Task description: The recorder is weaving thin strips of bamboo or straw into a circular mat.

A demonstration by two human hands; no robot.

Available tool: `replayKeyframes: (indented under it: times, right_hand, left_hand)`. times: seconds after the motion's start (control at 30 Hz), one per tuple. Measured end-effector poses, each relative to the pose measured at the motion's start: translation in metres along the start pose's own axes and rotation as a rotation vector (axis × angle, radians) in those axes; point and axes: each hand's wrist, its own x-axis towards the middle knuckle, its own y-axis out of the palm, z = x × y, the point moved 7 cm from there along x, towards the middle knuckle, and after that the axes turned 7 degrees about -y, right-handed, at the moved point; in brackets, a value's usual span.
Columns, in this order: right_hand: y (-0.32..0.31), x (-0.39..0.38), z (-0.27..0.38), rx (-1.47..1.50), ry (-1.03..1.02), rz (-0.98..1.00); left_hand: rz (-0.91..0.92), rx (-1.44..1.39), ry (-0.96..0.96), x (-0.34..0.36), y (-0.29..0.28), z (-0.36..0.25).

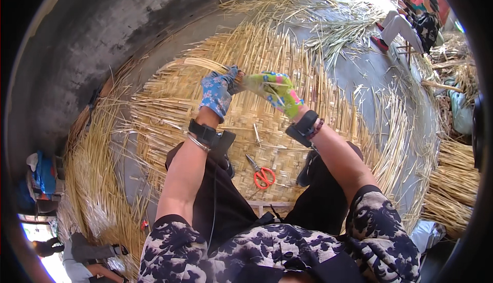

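Observation:
My left hand, in a blue flowered glove, is closed on a small bunch of pale reed strips that sticks out to the left. Close beside it is my right hand, in a green flowered glove, its fingertips smeared by motion, so I cannot make out whether they grip anything. Both hands are above a large woven reed mat, with long loose strip ends fanning out around its edge. Scissors with orange handles lie on the mat between my feet, below a short pale strip piece.
Loose reed strips are heaped on the left, and greener ones lie at the far side. Tied reed bundles stand right. A grey wall curves along the far left. Two people sit at the far right and lower left.

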Motion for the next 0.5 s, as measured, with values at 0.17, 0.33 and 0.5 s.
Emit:
replayKeyframes:
  times: [0.17,0.33,0.5]
  right_hand:
    - [0.037,-0.008,0.025,0.564,0.145,0.011]
    - [0.096,-0.035,0.079,-0.380,-0.118,0.572]
    - [0.014,-0.002,0.037,-0.459,-0.026,0.091]
  left_hand:
    - [-0.116,0.030,0.147,-0.001,0.004,-0.008]
    - [-0.099,0.048,0.249,-0.001,-0.005,-0.025]
    - [-0.006,0.001,0.254,-0.003,-0.004,-0.028]
